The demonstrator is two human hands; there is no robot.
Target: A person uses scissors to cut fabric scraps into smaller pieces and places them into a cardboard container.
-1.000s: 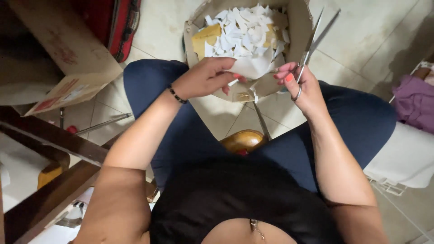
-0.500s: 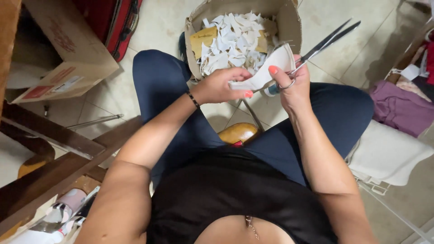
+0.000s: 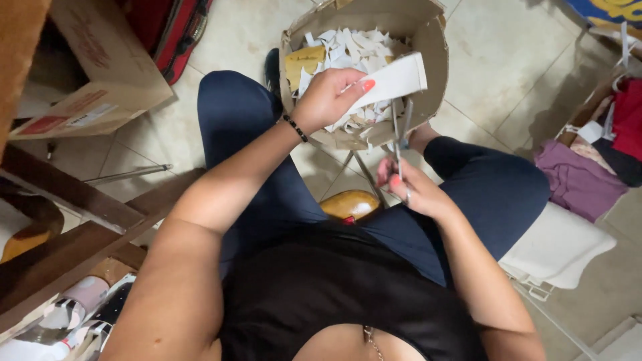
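A strip of white paper (image 3: 394, 80) is gripped near one end by the fingers (image 3: 348, 85) of the left hand (image 3: 328, 100) and held out above a brown cardboard box (image 3: 435, 60) that stands on the tiled floor (image 3: 508, 73) between the seated person's knees. A pair of metal scissors (image 3: 400, 130) is held in the right hand (image 3: 408, 190), whose fingers are closed through the handles; the blades point up towards the lower edge of the strip and appear slightly parted. The cut is judged best made with the paper kept taut and level over the box opening, the blades being brought squarely across the free end and well apart from the left fingertips, so that each offcut falls inside the box and not onto the floor. The strip is seen to be plain, stiff enough to hold its shape, long and narrow, with a clean straight edge at its far end. The box is already heaped with small white paper scraps (image 3: 348, 47), and a yellowish envelope (image 3: 304, 63) lies against its near wall. A second cardboard box (image 3: 100, 73) stands at the left, and folded clothes (image 3: 582, 180) are piled at the right.
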